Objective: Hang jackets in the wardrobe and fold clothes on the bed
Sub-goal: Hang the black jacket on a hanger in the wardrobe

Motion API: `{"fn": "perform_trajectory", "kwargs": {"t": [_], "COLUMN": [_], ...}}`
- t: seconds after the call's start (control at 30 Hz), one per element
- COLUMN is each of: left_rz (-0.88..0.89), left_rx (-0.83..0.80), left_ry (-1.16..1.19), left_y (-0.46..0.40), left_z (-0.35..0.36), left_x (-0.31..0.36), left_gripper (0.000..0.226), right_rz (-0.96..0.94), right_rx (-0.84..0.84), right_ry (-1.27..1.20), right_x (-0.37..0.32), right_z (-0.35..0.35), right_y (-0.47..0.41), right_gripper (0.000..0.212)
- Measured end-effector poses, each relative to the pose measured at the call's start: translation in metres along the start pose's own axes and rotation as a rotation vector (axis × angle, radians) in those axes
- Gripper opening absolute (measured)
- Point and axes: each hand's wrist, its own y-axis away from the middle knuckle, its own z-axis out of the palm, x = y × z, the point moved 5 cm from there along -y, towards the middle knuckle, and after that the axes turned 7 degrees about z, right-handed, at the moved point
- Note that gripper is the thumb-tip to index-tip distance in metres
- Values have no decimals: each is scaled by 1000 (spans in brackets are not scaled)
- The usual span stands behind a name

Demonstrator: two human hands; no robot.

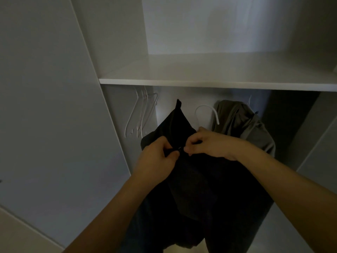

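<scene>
Both hands, left and right, pinching the black jacket at its zipper; I'd keep the fabric below my grip taut.

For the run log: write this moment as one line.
step: fastening black jacket | left hand: pinches front | right hand: pinches front | hook: unhung | olive jacket: hung | spare hangers: left

Domestic bedroom wardrobe interior, dimly lit. White shelf spans the centre of the frame; below it, empty white hangers at centre left, an olive garment hanging at centre right. White wardrobe door fills the left side.
</scene>
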Motion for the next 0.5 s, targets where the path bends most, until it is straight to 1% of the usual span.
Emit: {"fn": "perform_trajectory", "kwargs": {"t": [0.1,0.17,0.3,0.4,0.47,0.5], "left_rz": [-142,-179,-147,-110,-140,-175], "left_rx": [-4,-6,-4,6,-14,-49], "left_ry": [221,278,165,95,95,129], "left_y": [-1,-1,7,12,14,14], "left_z": [1,2,4,-3,-8,-11], "left_x": [-10,-11,-3,4,4,3], "left_gripper": [23,24,21,18,18,18], "right_rz": [-10,-8,19,21,2,-17], "right_rx": [-14,1,28,67,85,81], "right_ry": [-19,-51,-121,-168,-189,-192], "right_x": [1,4,11,9,7,4], "right_z": [2,2,-1,-1,0,2], "right_y": [0,-1,-2,-3,-3,-3], "right_gripper": [28,28,30,25,22,22]}}
